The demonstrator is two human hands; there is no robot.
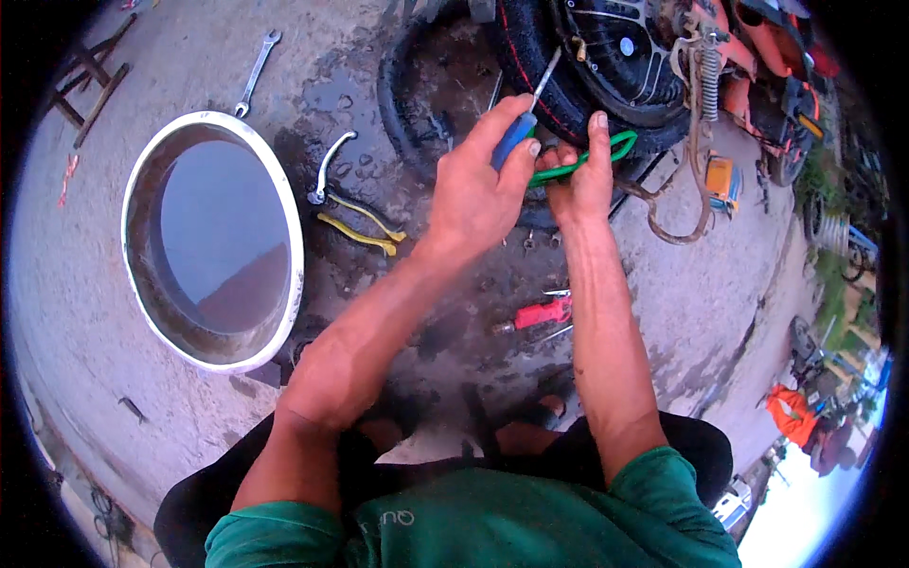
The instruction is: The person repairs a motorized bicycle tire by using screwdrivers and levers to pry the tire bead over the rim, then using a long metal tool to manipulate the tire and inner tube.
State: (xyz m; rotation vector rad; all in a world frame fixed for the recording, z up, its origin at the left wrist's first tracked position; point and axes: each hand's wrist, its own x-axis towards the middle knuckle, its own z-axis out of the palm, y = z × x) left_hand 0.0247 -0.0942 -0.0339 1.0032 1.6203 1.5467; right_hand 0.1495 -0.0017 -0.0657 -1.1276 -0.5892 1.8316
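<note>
My left hand [478, 185] grips a blue-handled screwdriver [516, 137], its metal shaft pointing up toward a black motorcycle tyre [559, 90] lying on the wet concrete. My right hand [582, 180] is closed on a green tool handle [606, 151] pressed against the tyre's edge. Both hands meet just in front of the wheel rim [615, 47]. A loose black inner tube [407, 95] curves around the tyre's left side.
A round white basin of water [213, 237] sits at the left. Yellow-handled pliers [355, 222], a wrench [256, 71] and a red-handled tool [540, 312] lie on the ground. Orange motorcycle parts [757, 66] stand at the upper right.
</note>
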